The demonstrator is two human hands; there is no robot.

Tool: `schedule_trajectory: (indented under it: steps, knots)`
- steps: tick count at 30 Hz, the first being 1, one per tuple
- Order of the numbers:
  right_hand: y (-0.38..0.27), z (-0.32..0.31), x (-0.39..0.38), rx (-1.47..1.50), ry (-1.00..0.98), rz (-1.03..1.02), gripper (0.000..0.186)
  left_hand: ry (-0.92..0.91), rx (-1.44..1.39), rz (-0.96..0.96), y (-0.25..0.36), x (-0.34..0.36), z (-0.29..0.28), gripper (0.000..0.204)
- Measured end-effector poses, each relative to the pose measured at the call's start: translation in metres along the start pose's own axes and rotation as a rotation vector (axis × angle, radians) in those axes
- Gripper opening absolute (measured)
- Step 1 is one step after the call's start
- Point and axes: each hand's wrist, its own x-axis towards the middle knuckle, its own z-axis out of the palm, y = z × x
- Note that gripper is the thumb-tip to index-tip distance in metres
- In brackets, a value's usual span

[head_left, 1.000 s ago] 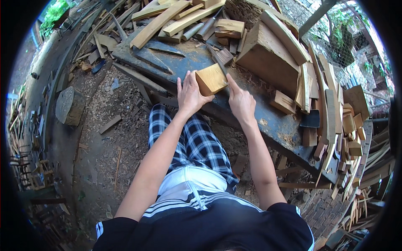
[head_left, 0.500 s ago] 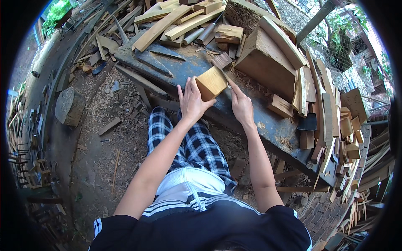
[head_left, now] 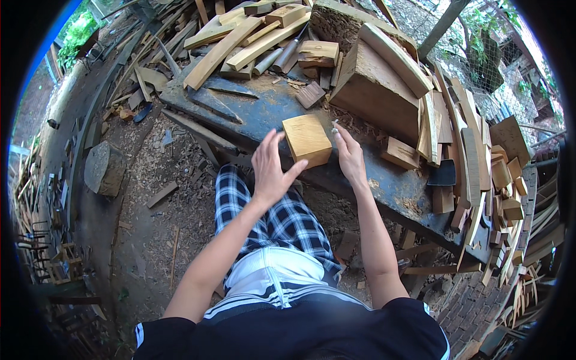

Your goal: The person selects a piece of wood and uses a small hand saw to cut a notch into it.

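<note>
A smooth, pale yellow wooden block (head_left: 307, 139) sits near the front edge of the dark workbench (head_left: 270, 108). Beside its left side is my left hand (head_left: 271, 171), fingers spread and thumb at the block's lower front corner; whether the thumb touches it I cannot tell. My right hand (head_left: 352, 157) is just right of the block, apart from it. Its thumb and fingers pinch a small whitish thing (head_left: 335, 127), too small to name. Behind the block lies a small brown wood offcut (head_left: 310, 95).
A big squared timber (head_left: 378, 90) stands at the back right of the bench, with wood shavings beside it. Stacked strips (head_left: 468, 156) line the right end. Long wood pieces (head_left: 222, 54) and chisel-like tools (head_left: 285, 58) lie at the back. A log stump (head_left: 105, 168) stands on the ground at left.
My left hand has loosened from the block and its fingers have spread. The block has turned and shifted slightly. My right hand has drawn away from the block's side.
</note>
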Motion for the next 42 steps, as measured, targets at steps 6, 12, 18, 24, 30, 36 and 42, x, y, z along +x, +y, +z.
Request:
schedule_trajectory:
  steps: [6, 12, 18, 24, 30, 36, 42]
  knots:
    - [-0.003, 0.012, -0.015, 0.020, 0.183, -0.089, 0.038, -0.382, 0.195, -0.001, -0.006, 0.066, 0.009, 0.130]
    - [-0.011, 0.019, -0.028, -0.044, 0.259, -0.113, 0.036, -0.400, 0.329, 0.082, 0.005, 0.069, 0.010, 0.111]
    - [-0.007, 0.021, -0.032, -0.136, 0.255, -0.132, 0.037, -0.177, 0.271, -0.096, -0.008, 0.069, 0.004, 0.100]
    - [-0.011, 0.027, -0.035, -0.293, 0.287, -0.221, 0.038, -0.186, 0.250, -0.280, -0.027, 0.080, -0.008, 0.093]
    - [-0.011, 0.038, -0.041, -0.537, 0.360, -0.309, 0.039, -0.291, 0.139, -0.351, -0.031, 0.069, -0.007, 0.079]
    - [-0.015, 0.034, -0.041, -0.434, 0.368, -0.217, 0.039, -0.087, -0.717, -0.480, -0.001, 0.053, 0.003, 0.063]
    - [-0.014, 0.035, -0.042, -0.487, 0.295, -0.214, 0.039, 0.009, -0.427, -0.150, 0.013, 0.073, -0.026, 0.059]
